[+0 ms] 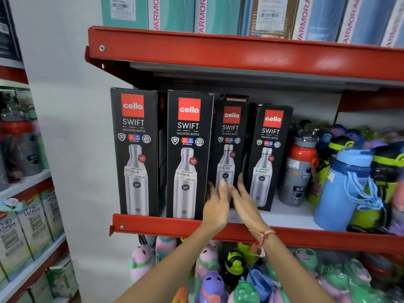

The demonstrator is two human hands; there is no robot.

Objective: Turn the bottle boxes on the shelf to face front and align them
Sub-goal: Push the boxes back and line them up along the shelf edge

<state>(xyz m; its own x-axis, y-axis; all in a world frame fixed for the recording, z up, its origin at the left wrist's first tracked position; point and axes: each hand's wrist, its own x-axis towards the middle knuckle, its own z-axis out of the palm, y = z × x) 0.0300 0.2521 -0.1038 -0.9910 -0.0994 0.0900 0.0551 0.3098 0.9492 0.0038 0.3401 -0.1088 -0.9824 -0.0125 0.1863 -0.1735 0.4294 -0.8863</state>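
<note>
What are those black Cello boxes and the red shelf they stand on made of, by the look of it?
The Cello boxes look like printed cardboard with a slightly glossy finish: sharp folded edges, flat printed faces, stuck-on price labels. The red shelf looks like painted sheet metal: a folded front lip, a screw at the corner and soft highlights in the paint.

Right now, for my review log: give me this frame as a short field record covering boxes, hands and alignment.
setting: red metal shelf in a shop
task items: four black cardboard Cello Swift bottle boxes, all facing front
front pair: leftmost box and second box, at the shelf lip
set-back pair: third box and fourth box, further back
left hand: open, at third box's lower left
right hand: open, at its lower right
grip: not closed on box
neighbours: loose bottles, including a blue plastic bottle
</note>
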